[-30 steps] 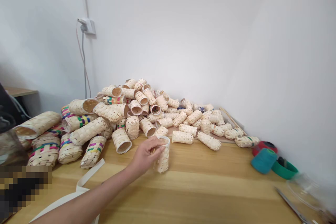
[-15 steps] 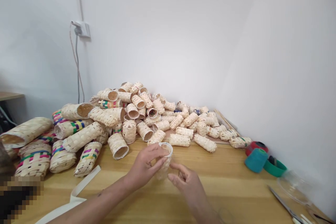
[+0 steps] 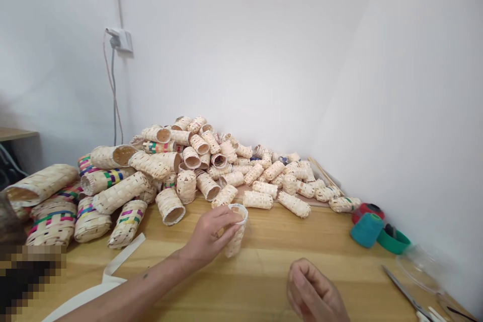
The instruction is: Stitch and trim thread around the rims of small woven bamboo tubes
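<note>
1. The single view comes from the person's head, above the near side of the wooden table [image 3: 264,271], facing forward and down across the heap of woven baskets [image 3: 186,187].
2. Behind the heap, the white wall [image 3: 283,60] fills the upper part, seen nearly face-on.
3. Nearest the lens, in front of the heap and to its right, is the right hand [image 3: 315,289]; the left hand [image 3: 211,239] reaches farther out, just before the heap.
4. The angle looks down onto the open rim of the held basket [image 3: 234,244].
5. Coverage is wide, from the wall socket [image 3: 124,42] above the heap's left part to the scissors [image 3: 403,288] at its near right.
</note>
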`<action>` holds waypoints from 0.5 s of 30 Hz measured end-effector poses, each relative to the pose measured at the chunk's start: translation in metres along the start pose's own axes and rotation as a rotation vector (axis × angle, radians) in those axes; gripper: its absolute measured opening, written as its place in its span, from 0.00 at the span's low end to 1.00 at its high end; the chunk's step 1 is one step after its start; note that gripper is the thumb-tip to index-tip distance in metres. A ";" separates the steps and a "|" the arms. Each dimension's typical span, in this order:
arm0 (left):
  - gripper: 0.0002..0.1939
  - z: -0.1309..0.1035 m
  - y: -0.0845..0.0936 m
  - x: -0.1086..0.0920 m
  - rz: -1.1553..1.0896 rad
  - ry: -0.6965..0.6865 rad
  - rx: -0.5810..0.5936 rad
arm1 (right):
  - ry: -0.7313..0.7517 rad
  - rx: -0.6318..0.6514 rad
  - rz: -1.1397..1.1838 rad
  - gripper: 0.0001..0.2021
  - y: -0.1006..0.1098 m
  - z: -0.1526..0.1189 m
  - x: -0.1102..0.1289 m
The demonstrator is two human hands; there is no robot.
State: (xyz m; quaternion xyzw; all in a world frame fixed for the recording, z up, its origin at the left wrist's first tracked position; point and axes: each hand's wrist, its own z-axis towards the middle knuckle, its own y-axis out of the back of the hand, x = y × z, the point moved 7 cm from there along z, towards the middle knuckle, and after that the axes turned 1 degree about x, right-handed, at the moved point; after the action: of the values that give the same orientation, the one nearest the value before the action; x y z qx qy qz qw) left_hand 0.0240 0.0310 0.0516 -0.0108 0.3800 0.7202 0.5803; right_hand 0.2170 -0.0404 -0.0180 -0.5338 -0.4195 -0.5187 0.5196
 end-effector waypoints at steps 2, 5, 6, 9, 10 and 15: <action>0.08 -0.001 -0.001 0.001 0.006 0.007 0.005 | -0.016 -0.004 -0.019 0.23 0.004 0.001 -0.003; 0.08 -0.002 -0.002 0.000 0.013 0.006 0.017 | -0.025 -0.036 -0.132 0.24 0.000 0.007 -0.009; 0.08 -0.002 -0.002 -0.001 0.014 -0.001 0.018 | -0.005 -0.042 -0.170 0.25 -0.004 0.011 -0.009; 0.08 -0.002 -0.001 -0.004 0.023 -0.034 0.012 | 0.068 -0.022 -0.281 0.20 -0.022 0.021 -0.010; 0.08 -0.002 -0.001 -0.004 0.027 -0.045 0.011 | 0.086 -0.017 -0.312 0.18 -0.028 0.025 -0.010; 0.08 -0.001 -0.001 -0.006 0.029 -0.081 0.007 | 0.103 0.023 -0.412 0.13 -0.051 0.045 -0.016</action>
State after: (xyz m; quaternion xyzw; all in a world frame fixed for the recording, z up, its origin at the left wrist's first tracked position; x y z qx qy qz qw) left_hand 0.0262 0.0257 0.0525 0.0256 0.3588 0.7270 0.5849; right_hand 0.1698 0.0109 -0.0244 -0.4036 -0.4983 -0.6359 0.4295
